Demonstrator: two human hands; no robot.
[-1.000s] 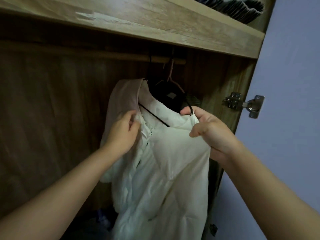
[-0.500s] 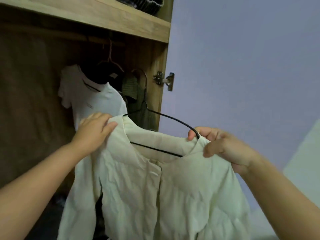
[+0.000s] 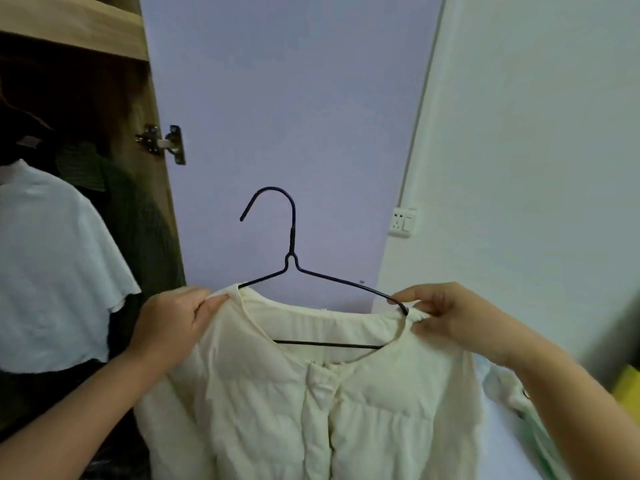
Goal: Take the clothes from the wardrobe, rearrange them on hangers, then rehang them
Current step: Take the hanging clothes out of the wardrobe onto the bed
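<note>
A cream quilted jacket (image 3: 311, 403) hangs on a black wire hanger (image 3: 291, 244), held up in front of the lilac wall, outside the wardrobe (image 3: 152, 188). My left hand (image 3: 173, 327) grips the jacket's left shoulder over the hanger's end. My right hand (image 3: 446, 317) pinches the right shoulder together with the hanger's bend. The hook points up and left, free of any rail. Inside the wardrobe at the left hang a white top (image 3: 52, 265) and a dark green garment (image 3: 138, 230).
A metal door hinge (image 3: 162, 143) sticks out from the wardrobe's side panel. A wall socket (image 3: 401, 221) sits on the white wall at the right. Pale green cloth (image 3: 519, 403) and something yellow (image 3: 628, 393) lie low at the right.
Both hands have lifted the jacket with its hanger off the wardrobe rail and carried it out to the right, away from the wardrobe. The view turned right with it.
</note>
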